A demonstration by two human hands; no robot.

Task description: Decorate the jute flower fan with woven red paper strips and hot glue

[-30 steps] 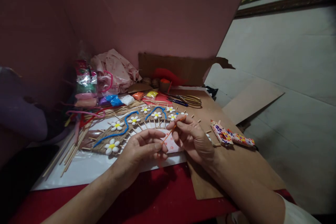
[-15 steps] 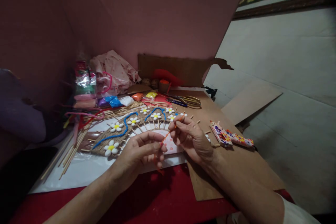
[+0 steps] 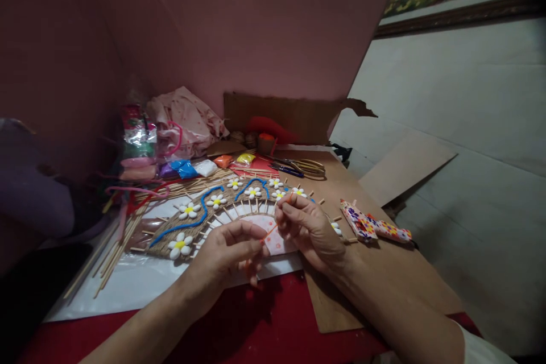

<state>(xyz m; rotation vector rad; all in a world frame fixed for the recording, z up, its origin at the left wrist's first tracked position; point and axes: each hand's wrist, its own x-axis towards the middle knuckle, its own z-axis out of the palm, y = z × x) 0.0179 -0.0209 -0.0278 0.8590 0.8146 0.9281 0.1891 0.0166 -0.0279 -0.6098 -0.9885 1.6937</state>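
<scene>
A thin orange strand [image 3: 272,232] stretches between my two hands, its exact material too small to tell. My left hand [image 3: 236,247] pinches one end between thumb and forefinger. The other end sits in the pinched fingertips of my right hand [image 3: 307,227]. Behind and below them lies a half-round craft piece [image 3: 200,196] wrapped in brown twine, with short sticks poking out. White daisies [image 3: 181,245] with yellow centres and a wavy blue line [image 3: 183,220] decorate it. At its middle is a white panel with pink-orange spots [image 3: 277,242], partly covered by my hands.
Scissors [image 3: 313,168] lie at the back on brown cardboard [image 3: 384,273]. A flower-patterned glue gun [image 3: 375,226] rests at right. Long thin sticks [image 3: 111,259] and small clay packets [image 3: 184,169] are on the left. The table [image 3: 239,324] is red.
Both hands still hold the orange strand. The visible stretch between them looks shorter, and the upper part over the right fingertips shows less. The view has shifted slightly.
</scene>
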